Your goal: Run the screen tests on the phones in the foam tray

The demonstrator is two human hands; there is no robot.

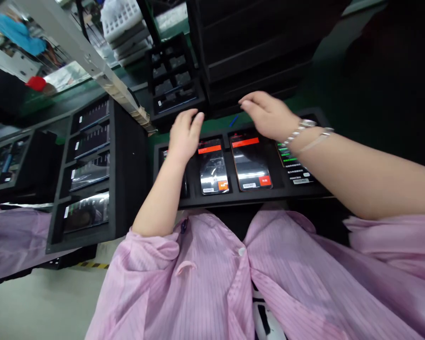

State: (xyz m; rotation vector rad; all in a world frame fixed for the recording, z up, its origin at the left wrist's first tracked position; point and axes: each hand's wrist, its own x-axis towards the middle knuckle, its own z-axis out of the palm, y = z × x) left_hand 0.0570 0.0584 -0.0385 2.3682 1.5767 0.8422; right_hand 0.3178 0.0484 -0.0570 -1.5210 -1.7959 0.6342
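Pink striped smock (212,278), perhaps beaded bracelet (299,132)

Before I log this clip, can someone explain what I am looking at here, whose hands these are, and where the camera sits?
The single picture comes from a camera worn on a person's head, looking down over their pink striped smock. Both bare hands belong to that person. In front lies a black foam tray with a row of smartphones lying flat, screens lit. The left hand rests palm down on the far-left phone, mostly covering it. The right hand, with a silver bracelet at the wrist, hovers open over the tray's far edge and holds nothing. Two middle phones show red banners. Another black tray of phones stands to the left.
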